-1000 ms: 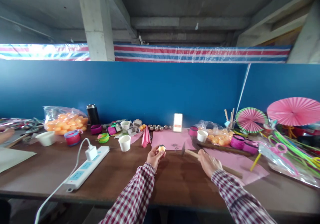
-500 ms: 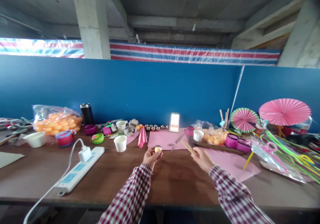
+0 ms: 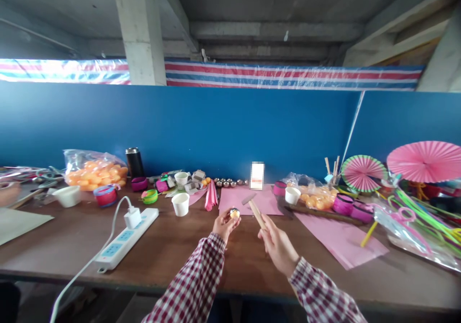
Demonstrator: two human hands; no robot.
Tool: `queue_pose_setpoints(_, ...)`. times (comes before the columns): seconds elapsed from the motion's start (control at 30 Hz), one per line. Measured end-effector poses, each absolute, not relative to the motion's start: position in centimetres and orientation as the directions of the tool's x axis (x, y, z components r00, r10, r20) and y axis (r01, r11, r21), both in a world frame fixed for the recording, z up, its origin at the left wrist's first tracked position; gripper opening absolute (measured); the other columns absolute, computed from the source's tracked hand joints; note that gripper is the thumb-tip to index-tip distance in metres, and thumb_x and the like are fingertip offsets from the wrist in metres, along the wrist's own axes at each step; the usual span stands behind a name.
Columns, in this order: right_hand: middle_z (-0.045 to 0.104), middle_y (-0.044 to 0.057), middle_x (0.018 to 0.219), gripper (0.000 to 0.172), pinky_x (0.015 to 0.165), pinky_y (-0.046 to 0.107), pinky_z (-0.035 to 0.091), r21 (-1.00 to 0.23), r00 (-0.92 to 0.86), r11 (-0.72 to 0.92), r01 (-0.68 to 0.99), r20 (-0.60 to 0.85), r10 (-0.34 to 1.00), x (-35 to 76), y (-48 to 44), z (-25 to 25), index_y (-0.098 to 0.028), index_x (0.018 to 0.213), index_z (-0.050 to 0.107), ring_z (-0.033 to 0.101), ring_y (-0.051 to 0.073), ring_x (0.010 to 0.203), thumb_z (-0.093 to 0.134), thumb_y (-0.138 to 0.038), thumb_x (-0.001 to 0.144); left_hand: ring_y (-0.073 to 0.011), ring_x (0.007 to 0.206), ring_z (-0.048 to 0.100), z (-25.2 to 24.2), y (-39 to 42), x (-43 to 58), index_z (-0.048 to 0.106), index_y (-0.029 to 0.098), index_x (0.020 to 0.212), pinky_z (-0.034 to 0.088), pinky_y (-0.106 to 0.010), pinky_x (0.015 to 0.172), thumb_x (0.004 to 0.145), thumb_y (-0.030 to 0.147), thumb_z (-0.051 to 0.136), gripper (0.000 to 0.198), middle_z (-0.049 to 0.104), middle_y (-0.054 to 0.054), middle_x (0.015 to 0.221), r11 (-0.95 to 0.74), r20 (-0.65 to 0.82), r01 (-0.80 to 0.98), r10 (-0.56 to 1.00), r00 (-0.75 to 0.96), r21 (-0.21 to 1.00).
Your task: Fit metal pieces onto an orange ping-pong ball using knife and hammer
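Observation:
My left hand (image 3: 224, 227) pinches a small shiny ball (image 3: 235, 214), silver with a yellowish face, just above the brown table. Closed round the wooden handle of a small hammer (image 3: 256, 212) is my right hand (image 3: 279, 243). The hammer's head tilts up and left, a short gap from the ball. Behind both hands lies a pink sheet (image 3: 266, 205), partly covered from view by the hammer. Several silver balls (image 3: 230, 183) stand in a row along the back of the table.
A white power strip (image 3: 127, 241) with a plugged-in charger lies at left. Paper cups (image 3: 180, 204), a bag of orange balls (image 3: 97, 175) and folded pink paper (image 3: 211, 197) stand about. A second pink sheet (image 3: 345, 241) and pink paper fans (image 3: 427, 160) are at right.
My right hand has come closer to my left, and the hammer now points up more steeply, nearer the ball. The whole view has shifted slightly, with things appearing further right.

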State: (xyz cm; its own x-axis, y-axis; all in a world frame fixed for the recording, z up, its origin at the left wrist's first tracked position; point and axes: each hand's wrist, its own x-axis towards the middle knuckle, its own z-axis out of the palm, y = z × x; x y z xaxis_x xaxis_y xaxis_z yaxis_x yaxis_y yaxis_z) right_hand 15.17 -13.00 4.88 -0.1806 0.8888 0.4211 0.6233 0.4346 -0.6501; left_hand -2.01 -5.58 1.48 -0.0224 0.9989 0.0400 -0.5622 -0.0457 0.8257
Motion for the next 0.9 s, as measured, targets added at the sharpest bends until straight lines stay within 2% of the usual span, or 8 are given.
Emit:
queue_pose_setpoints(0.1,0.06,0.002,0.077,0.044,0.062,0.026,0.045,-0.571,-0.242,0.454,0.684,0.409,0.88,14.6,-13.2,5.2,-0.018,0.126,0.031,0.058,0.013,0.064,0.032,-0.019,0.081,-0.0149,0.066,0.064,1.3,-5.5,-2.0,0.06,0.013,0.093,0.051,-0.03,0.072,0.053,0.009,0.073,0.043,0.067,-0.005,0.075,-0.047,0.041,-0.547,0.999,-0.022,0.836)
queue_pose_setpoints(0.17,0.061,0.002,0.076,0.044,0.064,0.027,0.044,-0.548,-0.269,0.456,0.702,0.388,0.881,14.4,-13.4,5.6,-0.018,0.125,0.033,0.058,0.014,0.067,0.032,-0.017,0.08,-0.0151,0.067,0.064,1.2,-5.4,-2.0,0.06,0.013,0.092,0.051,-0.031,0.075,0.052,0.01,0.073,0.043,0.067,-0.004,0.075,-0.049,0.041,-0.542,0.999,-0.028,0.839)
queue_pose_setpoints(0.3,0.06,0.004,0.082,0.047,0.059,0.026,0.045,-0.589,-0.201,0.443,0.676,0.432,0.879,14.0,-13.8,5.8,-0.019,0.13,0.024,0.058,0.014,0.065,0.027,-0.022,0.083,-0.0156,0.069,0.064,1.0,-5.3,-2.0,0.06,0.013,0.092,0.05,-0.032,0.078,0.052,0.013,0.073,0.043,0.067,-0.004,0.077,-0.053,0.044,-0.537,0.999,-0.03,0.842)
queue_pose_setpoints(0.47,0.06,0.002,0.075,0.045,0.053,0.023,0.044,-0.603,-0.221,0.417,0.68,0.374,0.901,13.8,-13.9,5.4,-0.018,0.126,0.032,0.056,0.011,0.056,0.031,-0.019,0.081,-0.0159,0.07,0.064,0.8,-5.1,-2.0,0.06,0.013,0.091,0.05,-0.034,0.079,0.051,0.015,0.074,0.043,0.067,-0.004,0.076,-0.071,0.061,-0.514,0.997,-0.036,0.855)
queue_pose_setpoints(0.53,0.06,0.002,0.077,0.045,0.052,0.023,0.043,-0.618,-0.191,0.408,0.672,0.387,0.902,13.8,-13.8,5.4,-0.018,0.128,0.029,0.055,0.011,0.053,0.029,-0.021,0.083,-0.0159,0.07,0.064,0.8,-5.1,-2.0,0.06,0.013,0.093,0.05,-0.034,0.078,0.051,0.016,0.074,0.044,0.067,-0.005,0.078,-0.088,0.077,-0.497,0.996,-0.042,0.863)
queue_pose_setpoints(0.6,0.06,0.002,0.079,0.046,0.05,0.022,0.043,-0.627,-0.161,0.402,0.667,0.405,0.9,13.8,-13.7,5.5,-0.018,0.13,0.025,0.054,0.01,0.051,0.028,-0.022,0.083,-0.0158,0.071,0.064,0.8,-5.1,-2.0,0.06,0.013,0.094,0.05,-0.033,0.076,0.05,0.017,0.074,0.046,0.067,-0.006,0.08,-0.111,0.098,-0.472,0.994,-0.051,0.874)
queue_pose_setpoints(0.73,0.059,0.001,0.075,0.045,0.048,0.02,0.042,-0.621,-0.202,0.387,0.682,0.349,0.915,13.8,-13.5,5.6,-0.019,0.126,0.032,0.054,0.009,0.049,0.031,-0.02,0.081,-0.015,0.072,0.062,0.6,-5.1,-2.0,0.061,0.013,0.094,0.051,-0.028,0.07,0.047,0.017,0.075,0.049,0.067,-0.006,0.08,-0.159,0.138,-0.404,0.987,-0.081,0.901)
queue_pose_setpoints(0.9,0.06,0.003,0.079,0.047,0.047,0.021,0.043,-0.646,-0.161,0.395,0.653,0.391,0.906,13.8,-13.6,5.4,-0.018,0.129,0.027,0.054,0.009,0.049,0.03,-0.022,0.082,-0.0096,0.057,0.059,0.7,-5.1,-2.0,0.06,0.012,0.099,0.05,-0.021,0.053,0.05,0.021,0.073,0.051,0.066,-0.005,0.076,-0.209,0.18,-0.32,0.977,-0.115,0.924)
